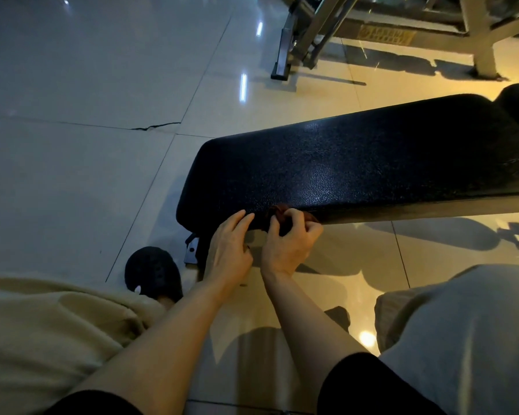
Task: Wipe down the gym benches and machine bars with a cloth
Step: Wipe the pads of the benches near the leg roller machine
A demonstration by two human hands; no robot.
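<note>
A black padded gym bench (pixel 357 163) runs from the centre to the right edge of the view. A small dark reddish cloth (pixel 279 212) lies bunched on the bench's near edge. My right hand (pixel 291 244) grips the cloth with curled fingers against that edge. My left hand (pixel 229 245) sits just to its left, fingers fairly straight, fingertips touching the side of the pad. Most of the cloth is hidden under my right fingers.
A metal machine frame (pixel 312 34) stands on the glossy tiled floor (pixel 87 175) at the back. My black shoe (pixel 153 272) is beside the bench's foot bracket (pixel 192 250). My knees in beige trousers fill the lower corners.
</note>
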